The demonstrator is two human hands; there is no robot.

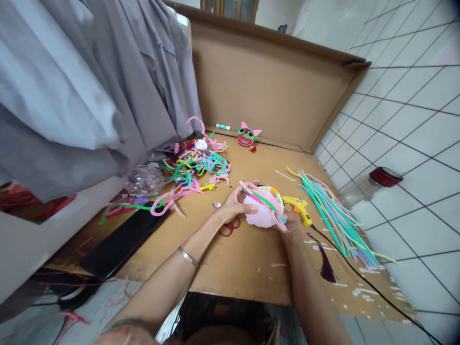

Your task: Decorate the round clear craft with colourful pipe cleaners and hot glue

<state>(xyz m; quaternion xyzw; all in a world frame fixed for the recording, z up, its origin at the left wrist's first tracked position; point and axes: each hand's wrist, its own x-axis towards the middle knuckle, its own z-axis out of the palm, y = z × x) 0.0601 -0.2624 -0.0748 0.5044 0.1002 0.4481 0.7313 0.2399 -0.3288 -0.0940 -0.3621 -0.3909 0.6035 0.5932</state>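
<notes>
Both hands hold a round pink craft piece wrapped in coloured pipe cleaners, just above a wooden board. My left hand grips its left side, fingers curled over the top. From below and the right, my right hand cups it, fingers mostly hidden behind it. Red-handled scissors lie under my left wrist. A yellow glue gun lies just right of the piece.
A tangle of coloured pipe cleaners lies at left, and straight ones fan out at right. A finished pink cat-like figure and a marker sit by the cardboard back wall. A black phone, purple tassel and red-lidded jar are nearby.
</notes>
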